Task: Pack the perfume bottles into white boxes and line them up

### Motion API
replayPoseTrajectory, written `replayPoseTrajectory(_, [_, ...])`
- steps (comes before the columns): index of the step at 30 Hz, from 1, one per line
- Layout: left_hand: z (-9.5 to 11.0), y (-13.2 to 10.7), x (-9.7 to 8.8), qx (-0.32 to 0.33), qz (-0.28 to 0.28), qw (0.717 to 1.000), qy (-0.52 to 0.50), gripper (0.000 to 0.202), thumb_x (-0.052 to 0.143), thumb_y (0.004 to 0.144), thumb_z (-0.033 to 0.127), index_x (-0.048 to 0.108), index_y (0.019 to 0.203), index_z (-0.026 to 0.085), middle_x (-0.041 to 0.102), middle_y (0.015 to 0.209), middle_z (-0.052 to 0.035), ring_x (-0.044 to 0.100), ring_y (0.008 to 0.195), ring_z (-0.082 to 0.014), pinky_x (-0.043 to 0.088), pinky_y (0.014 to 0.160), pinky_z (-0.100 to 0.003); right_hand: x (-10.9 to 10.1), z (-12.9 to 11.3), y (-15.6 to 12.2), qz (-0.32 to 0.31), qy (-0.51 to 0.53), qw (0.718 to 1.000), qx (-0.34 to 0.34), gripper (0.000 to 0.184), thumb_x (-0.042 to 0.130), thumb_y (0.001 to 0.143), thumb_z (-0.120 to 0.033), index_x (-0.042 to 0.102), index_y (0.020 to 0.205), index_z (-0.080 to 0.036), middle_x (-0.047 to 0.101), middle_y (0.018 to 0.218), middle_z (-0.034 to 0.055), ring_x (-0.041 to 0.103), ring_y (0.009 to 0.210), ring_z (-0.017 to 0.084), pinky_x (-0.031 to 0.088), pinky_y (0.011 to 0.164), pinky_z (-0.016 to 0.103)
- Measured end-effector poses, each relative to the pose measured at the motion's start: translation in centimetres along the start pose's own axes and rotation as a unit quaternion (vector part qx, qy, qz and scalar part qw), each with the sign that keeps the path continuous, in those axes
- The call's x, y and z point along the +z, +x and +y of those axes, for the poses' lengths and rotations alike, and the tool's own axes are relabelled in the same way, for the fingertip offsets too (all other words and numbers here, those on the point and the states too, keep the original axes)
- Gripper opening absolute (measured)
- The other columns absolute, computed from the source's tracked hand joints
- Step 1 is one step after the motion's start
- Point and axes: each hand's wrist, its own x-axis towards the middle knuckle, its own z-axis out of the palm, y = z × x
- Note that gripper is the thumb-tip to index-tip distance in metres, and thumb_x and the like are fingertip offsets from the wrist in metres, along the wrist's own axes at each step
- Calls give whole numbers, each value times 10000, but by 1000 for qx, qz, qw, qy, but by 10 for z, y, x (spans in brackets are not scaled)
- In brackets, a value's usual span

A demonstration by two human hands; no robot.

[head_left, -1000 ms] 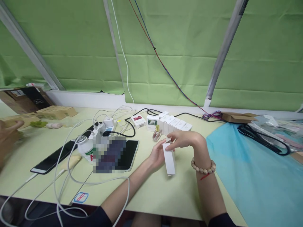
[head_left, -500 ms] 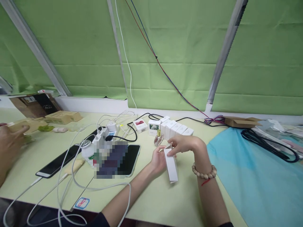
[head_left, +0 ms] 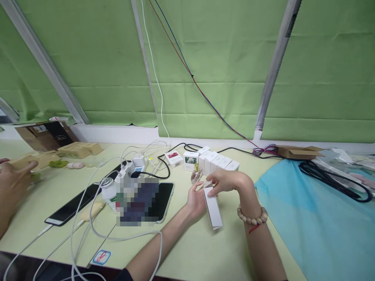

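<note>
A small white carton is held up over the pale green table, tilted, its top end towards the window. My left hand cups its left side from behind, fingers curled round it. My right hand, with a bead bracelet on the wrist, pinches the flap at the carton's top end. Just behind the hands stands a small glass perfume bottle with a gold cap, and behind that a row of small white boxes.
A blurred object, a black tablet, a phone, a small white bottle, chargers and white cables lie to the left. Another person's hand rests at the far left by cardboard boxes. A blue sheet covers the right side.
The carton and both hands stay nearly in place; the carton's lower end has swung slightly right and down. The other person's hand at the left has shifted a little.
</note>
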Motion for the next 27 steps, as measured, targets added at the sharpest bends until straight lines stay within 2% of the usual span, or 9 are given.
replayPoseTrajectory(4, [-1, -1, 1, 8, 3, 1000, 6, 349, 440, 762, 316, 627, 906, 58, 618, 737, -125, 569, 652, -218, 412, 670, -324, 0, -5, -3, 24, 1, 999, 33, 686, 686, 705, -398, 468, 1308, -153, 580, 1161, 107, 544, 1067, 234, 438, 858, 305])
replayPoseTrajectory(9, [-1, 0, 1, 29, 7, 1000, 6, 341, 474, 741, 314, 624, 925, 69, 622, 734, -116, 580, 669, -223, 410, 667, -317, 1, -9, -3, 24, 19, 999, 37, 771, 693, 685, -388, 388, 1373, -222, 515, 1262, 91, 523, 1106, 235, 437, 883, 318])
replayPoseTrajectory(16, [0, 5, -4, 68, 0, 998, 2, 338, 493, 772, 311, 600, 1019, 105, 637, 802, -100, 597, 705, -231, 420, 712, -339, 5, -7, 7, 35, 51, 998, -9, 623, 671, 685, -385, 475, 1259, -238, 543, 1180, 73, 557, 1007, 219, 472, 785, 295])
replayPoseTrajectory(21, [-3, 5, -3, 80, -36, 996, 16, 376, 521, 812, 397, 615, 1048, 120, 655, 905, -106, 606, 794, -243, 419, 750, -336, 0, 1, 2, 46, 61, 997, 15, 614, 688, 664, -470, 483, 1200, -252, 523, 1160, 70, 554, 949, 213, 471, 701, 282])
replayPoseTrajectory(23, [-5, 5, -2, 78, -43, 996, 18, 427, 505, 839, 454, 616, 1081, 121, 658, 929, -103, 604, 820, -228, 413, 759, -312, -2, 7, -3, 70, 75, 995, 22, 625, 669, 670, -547, 477, 1189, -257, 505, 1139, 77, 551, 919, 208, 466, 679, 281])
replayPoseTrajectory(25, [-8, 5, -2, 67, -41, 996, 29, 479, 465, 863, 499, 599, 1122, 120, 658, 906, -101, 603, 795, -216, 409, 733, -300, -5, 12, -9, 117, 77, 990, 31, 680, 641, 655, -641, 464, 1198, -272, 455, 1145, 82, 546, 903, 205, 465, 700, 297])
replayPoseTrajectory(27, [-10, 7, -4, 41, -46, 996, 62, 572, 398, 871, 569, 574, 1154, 104, 650, 907, -123, 611, 780, -245, 410, 692, -317, -6, 15, -15, 172, 80, 981, 41, 734, 618, 638, -699, 435, 1220, -291, 395, 1163, 76, 539, 907, 197, 463, 751, 313])
